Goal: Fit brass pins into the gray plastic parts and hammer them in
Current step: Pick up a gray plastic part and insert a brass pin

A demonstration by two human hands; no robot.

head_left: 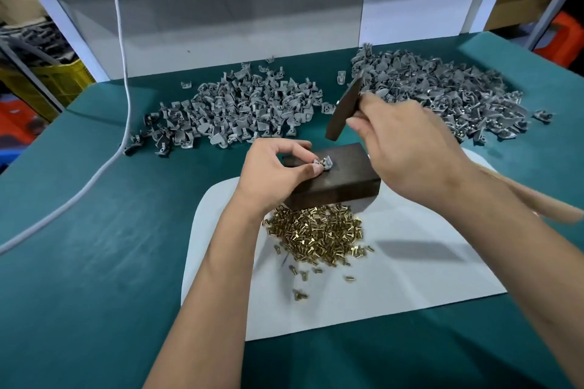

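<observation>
Pinching gray part [323,163] on dark block [341,178] with left hand [273,169] fingers, right hand [407,145] gripping raised hammer [343,110]

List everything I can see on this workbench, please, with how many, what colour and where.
Gray plastic parts: two big piles, gray, far left and far right of the green table.
Single gray part: one, gray, on the block.
Metal block: one, dark, centre, on the white sheet.
Brass pins: one heap, gold, before the block.
Hammer: one, dark head, raised above the block.
Cable: one, white, left.
Left hand: pinches the single part.
Right hand: grips the hammer.
</observation>
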